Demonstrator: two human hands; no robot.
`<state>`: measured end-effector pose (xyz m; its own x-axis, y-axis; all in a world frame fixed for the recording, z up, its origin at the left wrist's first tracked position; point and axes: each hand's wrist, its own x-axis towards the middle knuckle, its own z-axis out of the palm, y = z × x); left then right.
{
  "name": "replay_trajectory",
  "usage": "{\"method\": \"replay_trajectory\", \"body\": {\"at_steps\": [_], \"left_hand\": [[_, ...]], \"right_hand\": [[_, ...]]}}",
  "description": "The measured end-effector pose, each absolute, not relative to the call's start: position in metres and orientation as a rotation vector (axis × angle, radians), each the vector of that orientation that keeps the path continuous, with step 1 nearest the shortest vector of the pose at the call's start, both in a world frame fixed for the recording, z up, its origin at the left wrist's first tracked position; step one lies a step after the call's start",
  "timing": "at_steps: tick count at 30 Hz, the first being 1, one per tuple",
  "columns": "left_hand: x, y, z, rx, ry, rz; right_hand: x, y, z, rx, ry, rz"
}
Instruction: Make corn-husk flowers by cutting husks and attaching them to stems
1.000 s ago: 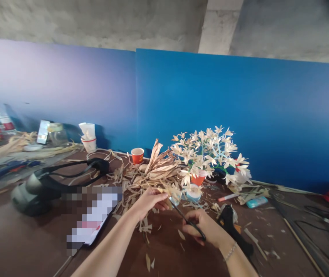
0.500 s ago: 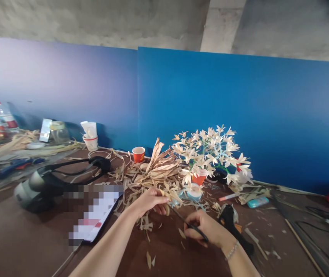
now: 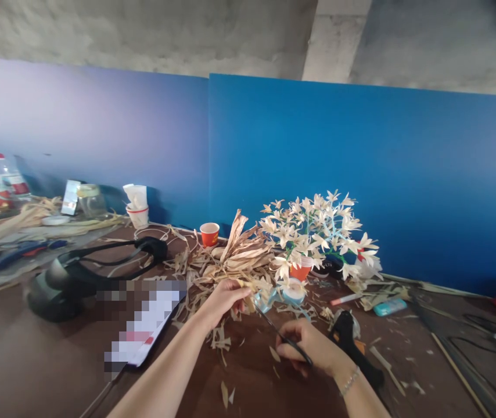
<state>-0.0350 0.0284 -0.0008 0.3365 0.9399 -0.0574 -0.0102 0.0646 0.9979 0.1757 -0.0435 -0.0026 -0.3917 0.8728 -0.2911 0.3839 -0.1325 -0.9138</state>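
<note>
My left hand (image 3: 227,299) is closed in a pinch on a pale strip of dried husk (image 3: 248,285), just in front of the husk pile. My right hand (image 3: 294,343), lower and to the right, grips a slender dark tool (image 3: 269,323) whose thin tip points up-left toward the pinched strip. Whether the tip touches the strip I cannot tell. Beyond the hands, dry husk leaves (image 3: 241,252) lie heaped. White husk flowers (image 3: 317,232) on green and blue stems stand in a red paper cup (image 3: 301,270). A roll of light blue tape (image 3: 294,292) lies before them.
A black glue gun (image 3: 352,348) lies right of my right hand, near a turquoise packet (image 3: 390,307). Leftward are a phone (image 3: 154,322), a dark headset (image 3: 63,287) and stacked paper cups (image 3: 137,216). Another red cup (image 3: 209,234) stands by the blue partition (image 3: 361,151). Husk scraps litter the table.
My left hand has shifted slightly up and left with the husk strip, and its fingers have turned a little. The right hand and dark tool have barely moved.
</note>
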Motion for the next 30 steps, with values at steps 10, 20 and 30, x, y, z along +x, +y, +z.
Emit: {"method": "replay_trajectory", "body": {"at_steps": [10, 20, 30], "left_hand": [[-0.033, 0.028, -0.004, 1.345, 0.972, 0.899], [-0.031, 0.027, -0.004, 1.344, 0.961, 0.915], [-0.031, 0.03, -0.011, 1.319, 0.938, 0.903]], "right_hand": [[0.173, -0.045, 0.0, -1.453, -1.8, 1.482], [0.173, -0.045, -0.001, -1.436, -1.801, 1.469], [0.173, -0.045, 0.0, -1.445, -1.815, 1.475]]}}
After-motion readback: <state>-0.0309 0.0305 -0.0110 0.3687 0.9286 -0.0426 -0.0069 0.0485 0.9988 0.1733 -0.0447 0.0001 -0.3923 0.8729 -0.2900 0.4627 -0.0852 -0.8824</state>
